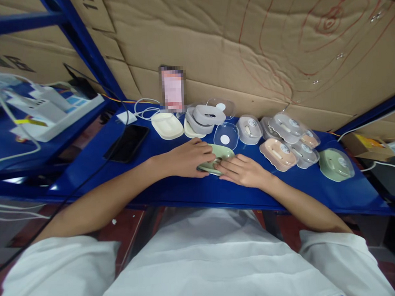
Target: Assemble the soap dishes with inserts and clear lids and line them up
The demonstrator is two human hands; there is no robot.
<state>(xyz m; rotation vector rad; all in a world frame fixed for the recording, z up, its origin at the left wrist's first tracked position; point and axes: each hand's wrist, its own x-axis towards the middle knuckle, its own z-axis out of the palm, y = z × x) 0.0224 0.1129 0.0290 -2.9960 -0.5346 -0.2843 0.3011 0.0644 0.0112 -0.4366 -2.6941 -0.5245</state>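
Near the front of the blue table, a shallow green plastic dish [224,151] with rounded corners lies between my hands. My left hand [193,159] grips its left side with bent fingers. Fingers of my right hand [242,170] are pressed together on its front right part, reaching inside. Whatever sits under the fingertips is mostly hidden. Just behind the dish rests a clear lid [228,142] with a round white sticker. Behind my left hand are a stack of grey dishes [199,122] and a cream dish [167,126].
Several lidded boxes in grey, a peach box [278,154] and a green lidded box [336,164] stand to the right. A black phone [128,143] and a white charger [127,117] lie at left. A lit phone [172,89] leans on the cardboard wall [220,48]. A black cable crosses at left.
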